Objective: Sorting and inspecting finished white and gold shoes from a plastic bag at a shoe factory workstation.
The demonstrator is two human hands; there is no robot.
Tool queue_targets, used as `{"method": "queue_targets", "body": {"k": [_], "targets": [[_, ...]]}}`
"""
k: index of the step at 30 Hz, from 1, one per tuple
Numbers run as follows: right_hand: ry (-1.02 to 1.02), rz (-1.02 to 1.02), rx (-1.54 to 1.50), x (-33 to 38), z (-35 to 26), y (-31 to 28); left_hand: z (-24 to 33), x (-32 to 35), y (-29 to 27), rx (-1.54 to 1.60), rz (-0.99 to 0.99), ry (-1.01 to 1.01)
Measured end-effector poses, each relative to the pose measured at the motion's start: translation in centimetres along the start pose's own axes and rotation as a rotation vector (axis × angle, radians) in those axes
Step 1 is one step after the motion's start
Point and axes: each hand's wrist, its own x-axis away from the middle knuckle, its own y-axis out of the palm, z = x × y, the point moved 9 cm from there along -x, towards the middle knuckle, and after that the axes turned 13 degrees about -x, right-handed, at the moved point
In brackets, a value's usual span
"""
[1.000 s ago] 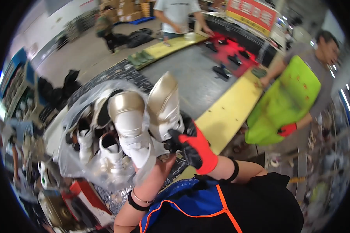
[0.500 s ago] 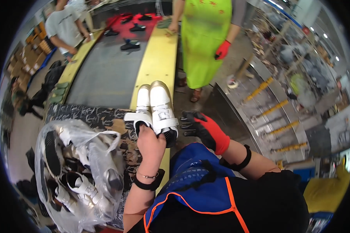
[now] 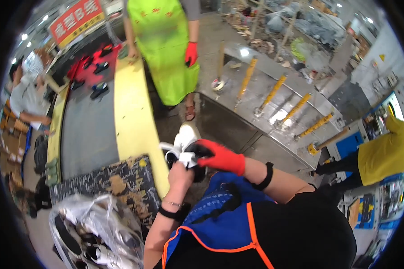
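Left hand (image 3: 180,177), bare, pinches the heel end of the white shoes (image 3: 188,132), toes at 12 o'clock, just left of frame centre. Right hand (image 3: 217,157), red-and-black glove, fingers curled against the shoes from 3 o'clock; can't tell if gripping. From the shoes: clear plastic bag (image 3: 83,205) of more shoes at 8 o'clock, on a dark patterned board (image 3: 83,183); yellow bench strip (image 3: 132,112) at 10; co-worker in lime apron (image 3: 164,49) at 12; metal table (image 3: 274,130) with yellow-wrapped posts (image 3: 272,95) at 2.
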Motion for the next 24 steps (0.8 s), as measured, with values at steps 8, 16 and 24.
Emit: {"method": "queue_targets", "body": {"k": [8, 16, 24], "targets": [[0.059, -0.157, 0.835, 1.0, 2.7, -2.4, 4.6, -1.7, -0.1, -0.154, -0.147, 0.122], [0.078, 0.222, 0.969, 2.9, 5.0, -5.3, 9.3, -4.2, 1.2, -0.429, -0.018, 0.206], [0.465, 0.212, 0.427, 4.8, 7.3, -11.1, 12.3, -5.7, 3.5, -0.763, 0.257, 0.367]]}}
